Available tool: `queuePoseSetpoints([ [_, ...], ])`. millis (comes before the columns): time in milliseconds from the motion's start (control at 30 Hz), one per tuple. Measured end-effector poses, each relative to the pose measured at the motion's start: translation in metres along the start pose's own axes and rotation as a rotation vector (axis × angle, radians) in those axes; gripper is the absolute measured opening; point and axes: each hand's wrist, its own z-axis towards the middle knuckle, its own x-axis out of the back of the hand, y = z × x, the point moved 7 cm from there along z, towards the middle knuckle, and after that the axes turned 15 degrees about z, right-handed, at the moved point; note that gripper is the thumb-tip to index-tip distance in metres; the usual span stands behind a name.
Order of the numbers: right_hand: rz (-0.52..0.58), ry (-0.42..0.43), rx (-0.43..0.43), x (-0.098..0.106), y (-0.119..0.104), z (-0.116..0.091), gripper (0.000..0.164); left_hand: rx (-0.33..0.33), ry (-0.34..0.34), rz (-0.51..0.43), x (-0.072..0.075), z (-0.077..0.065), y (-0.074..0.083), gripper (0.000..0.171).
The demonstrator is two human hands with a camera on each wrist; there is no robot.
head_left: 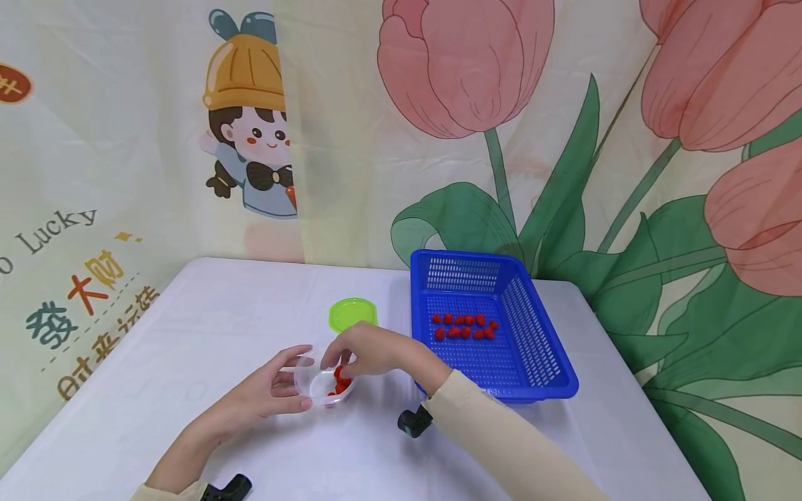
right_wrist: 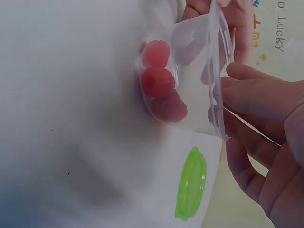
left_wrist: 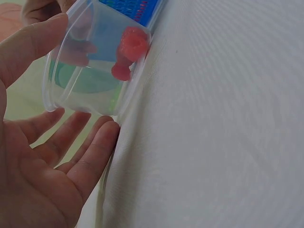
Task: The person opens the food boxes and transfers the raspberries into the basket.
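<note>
A clear round plastic tub (head_left: 316,383) stands on the white table, with a few red raspberries (right_wrist: 158,81) at its bottom. My left hand (head_left: 263,388) holds the tub from the left, thumb on the near side and fingers around the far side, as the left wrist view also shows. From the right, my right hand (head_left: 366,350) dips its fingertips inside the rim, above the raspberries. Its fingers look loosely bent in the right wrist view, and no berry shows between them. Part of the tub is hidden behind this hand in the head view.
A blue plastic basket (head_left: 557,376) sits to the right, holding two rows of raspberries (head_left: 466,332). Behind the tub lies a bright green lid (head_left: 353,313). The white tablecloth (head_left: 263,299) runs back to a printed curtain (head_left: 351,139).
</note>
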Motion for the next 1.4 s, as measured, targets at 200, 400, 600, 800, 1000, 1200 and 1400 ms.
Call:
queuePoseSetpoints([
  [200,-0.053,-0.035,-0.032,-0.01,0.0,0.007,0.029,-0.003,0.008,0.03,0.0,0.0,0.001,0.091],
  [400,-0.096,-0.079,-0.05,-0.017,-0.004,0.012,0.027,0.011,0.006,0.034,-0.001,0.0,0.0,0.09],
  [600,-0.156,-0.123,-0.088,-0.024,-0.003,0.017,0.024,-0.008,-0.002,0.03,0.0,0.001,0.001,0.092],
  [800,-0.228,-0.123,-0.135,-0.027,-0.003,0.02,0.021,0.003,0.002,0.033,-0.001,0.001,0.0,0.091],
  [1000,-0.284,-0.108,-0.165,-0.03,-0.006,0.022,0.017,-0.001,0.004,0.027,0.0,0.0,0.001,0.092],
  [1200,-0.331,-0.09,-0.202,-0.033,-0.006,0.023,0.015,0.015,0.004,0.018,0.001,-0.001,0.0,0.093],
  [1400,-0.378,-0.072,-0.197,-0.033,-0.01,0.022,0.016,-0.008,0.003,0.024,0.002,0.0,0.0,0.095],
])
